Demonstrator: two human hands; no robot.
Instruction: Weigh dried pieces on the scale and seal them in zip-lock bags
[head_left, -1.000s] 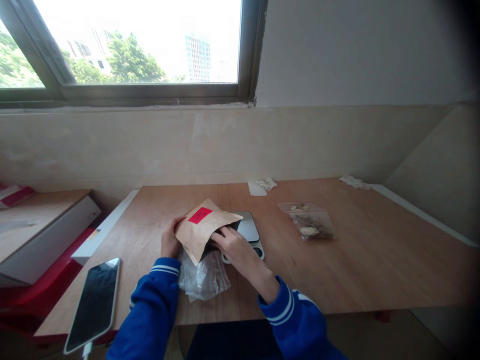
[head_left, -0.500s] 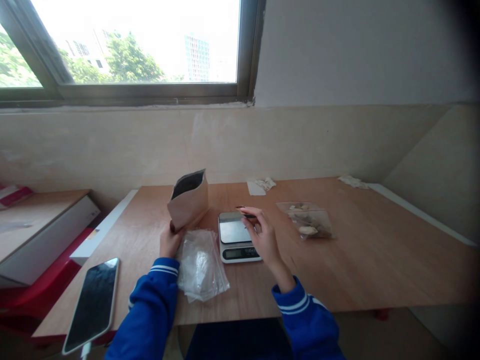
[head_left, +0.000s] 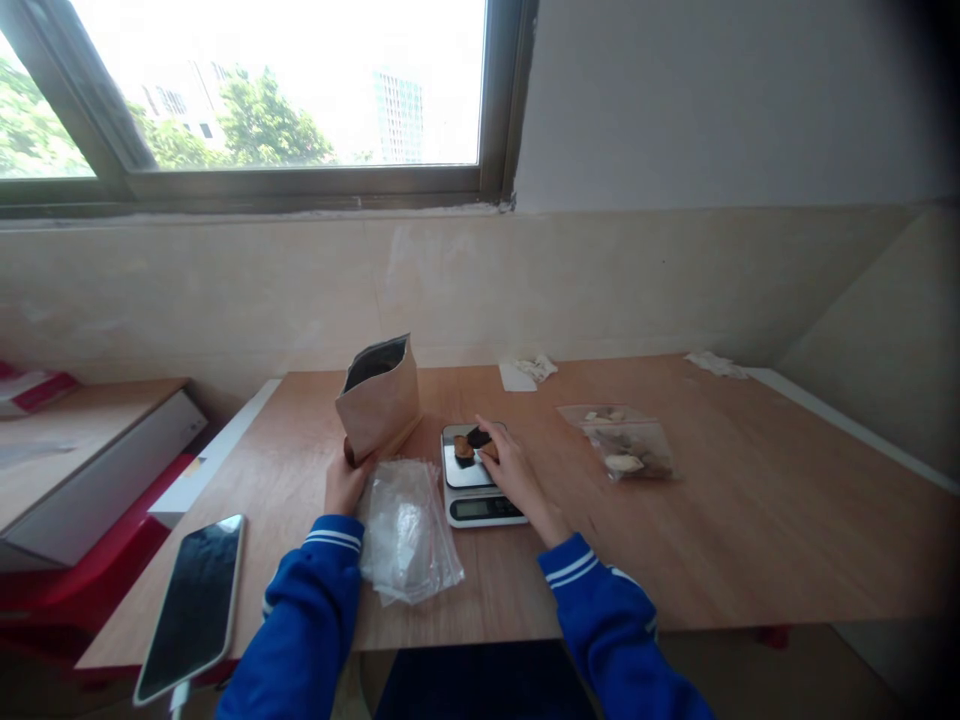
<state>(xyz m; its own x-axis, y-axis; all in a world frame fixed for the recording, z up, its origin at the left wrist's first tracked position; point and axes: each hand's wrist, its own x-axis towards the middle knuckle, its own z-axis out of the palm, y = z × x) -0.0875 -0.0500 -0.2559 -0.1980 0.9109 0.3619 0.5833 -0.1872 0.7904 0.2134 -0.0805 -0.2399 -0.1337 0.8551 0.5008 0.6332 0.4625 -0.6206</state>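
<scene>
My left hand [head_left: 346, 484] grips the lower left side of a brown paper pouch [head_left: 381, 405], which stands upright with its dark-lined mouth open. My right hand [head_left: 511, 468] is over the right part of a white kitchen scale [head_left: 489, 511], fingers bent around small dark-brown dried pieces. One brown piece [head_left: 463, 447] lies on the scale's shiny plate, left of the fingertips. A darker piece [head_left: 478, 437] shows right at the fingers, partly covered. Between my left forearm and the scale lies a stack of clear plastic bags [head_left: 411, 540].
A clear zip bag [head_left: 628, 447] of pale and brown dried pieces lies right of the scale. A phone [head_left: 192, 605] with a cable rests at the table's left edge. Crumpled tissue [head_left: 537, 369] and white paper [head_left: 516, 377] lie by the wall.
My right hand has lowered from above the scale to its plate, where brown pieces now show. My left hand keeps its hold on the pouch. The view has shifted slightly.
</scene>
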